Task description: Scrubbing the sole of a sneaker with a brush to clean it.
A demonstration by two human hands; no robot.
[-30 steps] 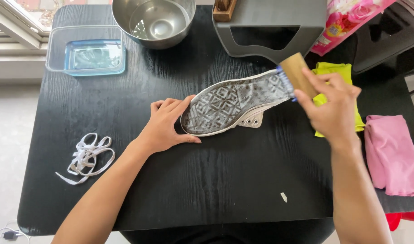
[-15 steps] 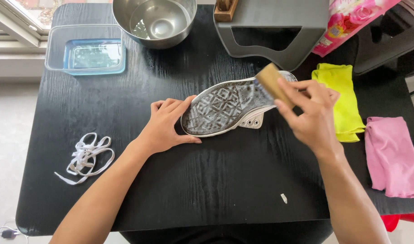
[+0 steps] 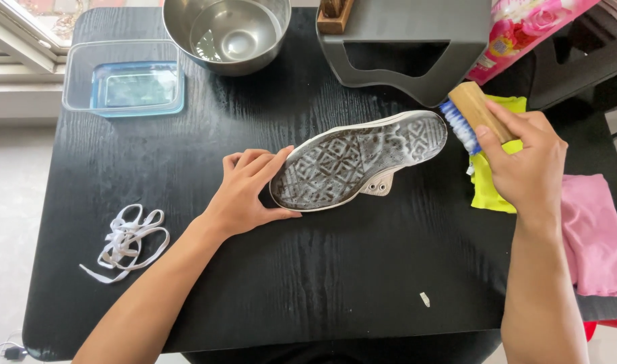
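On the table: 1 shoe, 1 brush, 1 steel bowl, 1 plastic container, 2 cloths.

black wood-grain table. shoe sole grey-white with dark diamond and line tread pattern, off-white canvas side with metal eyelets. scrub brush tan wooden back, blue and white bristles. yellow-green cloth, pink cloth. white shoelaces. silver steel bowl. clear container with blue tint. grey stool. pink floral bag with green bits.
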